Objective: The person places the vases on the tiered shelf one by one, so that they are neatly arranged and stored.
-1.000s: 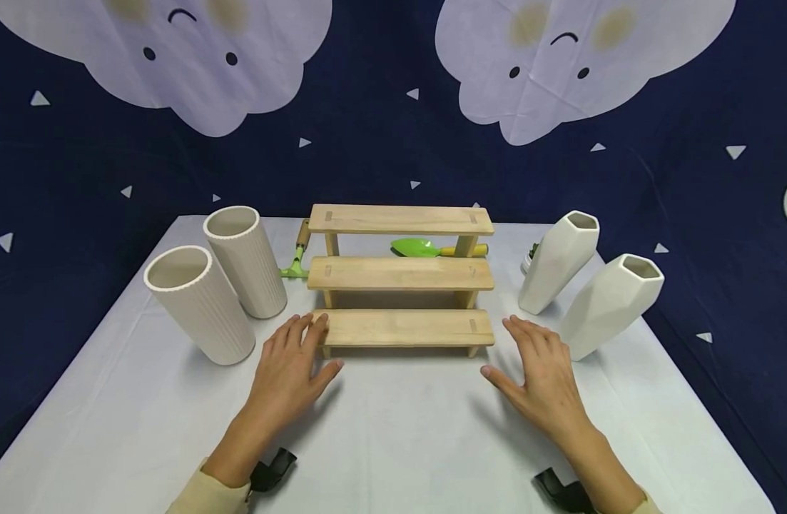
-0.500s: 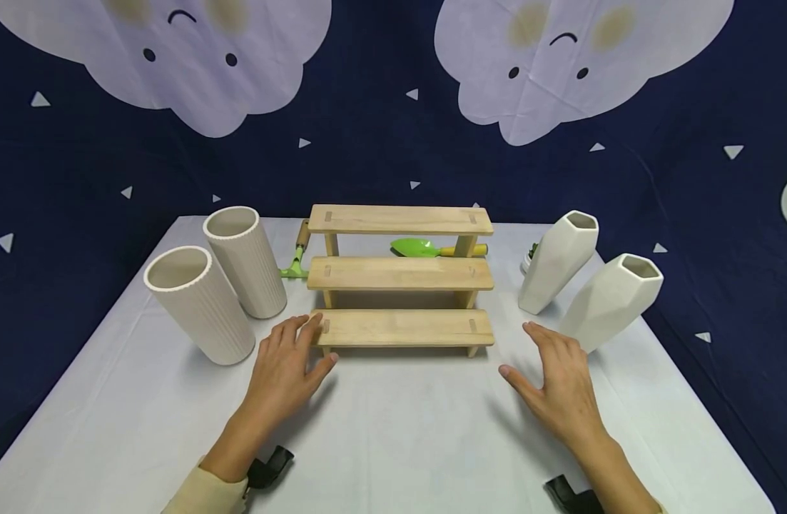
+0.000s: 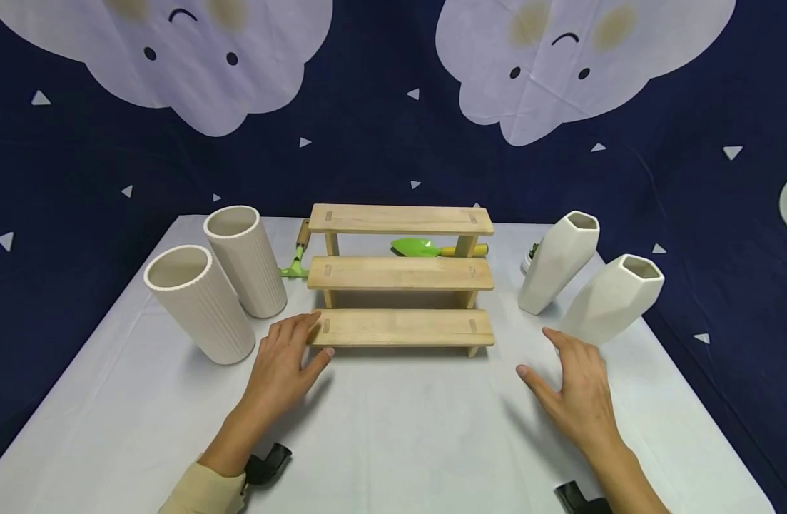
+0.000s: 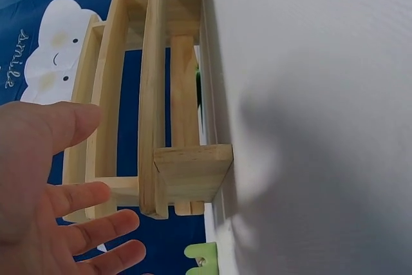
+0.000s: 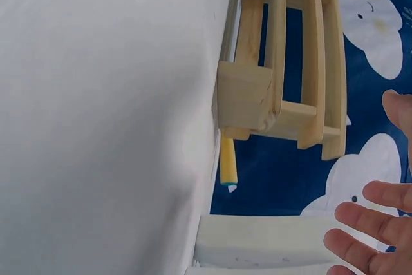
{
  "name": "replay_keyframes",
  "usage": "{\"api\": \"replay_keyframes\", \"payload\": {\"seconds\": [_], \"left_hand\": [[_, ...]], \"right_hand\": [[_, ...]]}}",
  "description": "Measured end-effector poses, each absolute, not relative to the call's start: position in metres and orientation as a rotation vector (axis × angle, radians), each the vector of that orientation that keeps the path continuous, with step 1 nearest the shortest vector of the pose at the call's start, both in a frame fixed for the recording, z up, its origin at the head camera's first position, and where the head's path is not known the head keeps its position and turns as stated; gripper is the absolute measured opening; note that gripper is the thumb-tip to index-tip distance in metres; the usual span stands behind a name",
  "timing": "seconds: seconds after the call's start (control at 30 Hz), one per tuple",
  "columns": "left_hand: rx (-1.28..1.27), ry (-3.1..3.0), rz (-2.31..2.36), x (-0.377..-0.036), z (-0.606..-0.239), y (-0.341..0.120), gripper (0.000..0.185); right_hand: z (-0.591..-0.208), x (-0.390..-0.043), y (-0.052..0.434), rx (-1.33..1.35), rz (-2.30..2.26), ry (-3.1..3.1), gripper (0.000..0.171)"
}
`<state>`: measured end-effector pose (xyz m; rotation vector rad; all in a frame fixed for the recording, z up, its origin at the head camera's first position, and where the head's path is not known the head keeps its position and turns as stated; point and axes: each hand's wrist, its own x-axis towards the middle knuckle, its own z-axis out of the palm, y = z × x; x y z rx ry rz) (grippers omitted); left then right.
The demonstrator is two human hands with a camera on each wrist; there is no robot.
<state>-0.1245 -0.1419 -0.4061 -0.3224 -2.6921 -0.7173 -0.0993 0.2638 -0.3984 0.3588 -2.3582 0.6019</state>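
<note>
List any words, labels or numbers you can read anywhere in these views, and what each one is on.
"smile": partial cursive lettering, turned sideways, on the navy cloud backdrop in the left wrist view; the reading is uncertain.
Wooden step shelf: no text, only inset joint marks.
Ribbed white cylinders and faceted white vases: no labels visible.
Green trowel: no readable marking.
</note>
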Motion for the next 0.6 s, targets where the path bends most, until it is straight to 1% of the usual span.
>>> {"api": "replay_keyframes", "payload": {"seconds": [0.27, 0.6], "left_hand": [[-0.333, -2.65, -0.808, -0.13, -0.41, -0.146, 0.058], [-0.269, -2.691, -0.997, -0.137, -0.412, -0.151, 0.053]], "right_hand": [[-0.398, -0.096, 0.273, 0.307, 0.603, -2.349, 0.066], [-0.398, -0.094, 0.285, 0.277, 0.61, -2.313, 0.064]]}}
